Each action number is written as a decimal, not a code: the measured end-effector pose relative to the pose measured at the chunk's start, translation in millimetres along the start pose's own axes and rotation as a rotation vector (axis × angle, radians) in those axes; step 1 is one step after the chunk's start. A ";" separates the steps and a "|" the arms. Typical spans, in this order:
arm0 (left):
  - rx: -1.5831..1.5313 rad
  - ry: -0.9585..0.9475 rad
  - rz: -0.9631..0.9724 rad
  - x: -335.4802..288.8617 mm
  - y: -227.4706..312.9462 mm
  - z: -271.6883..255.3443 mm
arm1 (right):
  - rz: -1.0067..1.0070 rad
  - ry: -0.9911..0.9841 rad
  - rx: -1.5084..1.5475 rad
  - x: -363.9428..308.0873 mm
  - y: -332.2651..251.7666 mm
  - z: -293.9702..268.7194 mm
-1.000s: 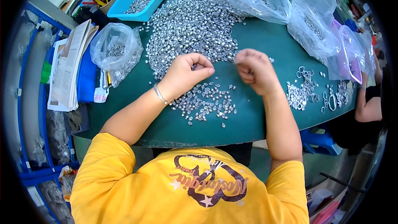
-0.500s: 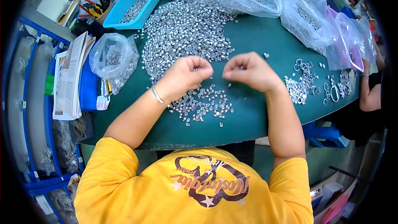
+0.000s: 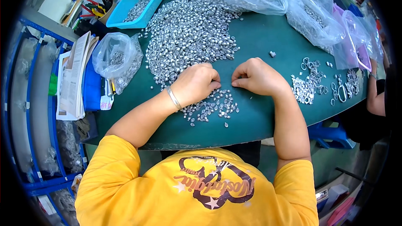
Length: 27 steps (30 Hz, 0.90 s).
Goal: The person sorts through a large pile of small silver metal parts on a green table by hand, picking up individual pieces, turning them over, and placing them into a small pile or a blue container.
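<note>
My left hand [image 3: 197,84] is closed with thumb and finger pinched, just above the far edge of a small spread of silver metal pieces [image 3: 209,109]. A metal bangle circles that wrist. Across a short gap, my right hand [image 3: 263,77] is closed in a pinch too, its fingertips close to the green tabletop [image 3: 255,119]. Whatever either pinch holds is hidden or too small to name. Beyond my left hand lies a large heap of small oval, cup-like metal pieces [image 3: 190,37].
A turquoise basket [image 3: 157,6] and clear bags [image 3: 115,56] of metal parts surround the heap. Metal rings [image 3: 310,68] and white-silver pieces [image 3: 302,91] lie right. Papers [image 3: 75,79] and blue shelving [image 3: 30,109] stand left. Another person's arm [image 3: 375,100] shows at far right.
Both hands have come nearer my body and lower toward the table. My left hand has also shifted right, to the small spread's far edge. Both remain pinched.
</note>
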State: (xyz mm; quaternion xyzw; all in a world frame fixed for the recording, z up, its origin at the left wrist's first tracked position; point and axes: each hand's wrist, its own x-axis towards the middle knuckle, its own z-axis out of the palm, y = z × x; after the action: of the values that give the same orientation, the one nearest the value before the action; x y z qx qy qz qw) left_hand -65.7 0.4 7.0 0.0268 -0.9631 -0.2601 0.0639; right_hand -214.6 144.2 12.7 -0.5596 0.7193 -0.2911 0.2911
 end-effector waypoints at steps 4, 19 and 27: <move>-0.087 0.032 -0.013 -2.8 -3.2 0.3 | 0.176 -0.085 1.137 4.6 -0.9 -7.9; -1.784 0.039 -0.410 -9.5 -34.4 -19.8 | 0.016 -0.029 0.251 7.0 -11.8 19.2; -0.731 0.116 -0.359 -10.2 -22.7 -25.1 | 0.127 -0.038 1.309 10.5 -8.2 9.3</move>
State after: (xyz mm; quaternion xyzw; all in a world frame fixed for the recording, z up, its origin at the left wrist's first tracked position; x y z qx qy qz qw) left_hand -51.8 -30.8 16.0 0.1848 -0.7821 -0.5900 0.0771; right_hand -204.7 131.4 11.7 -0.2283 0.4200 -0.6407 0.6008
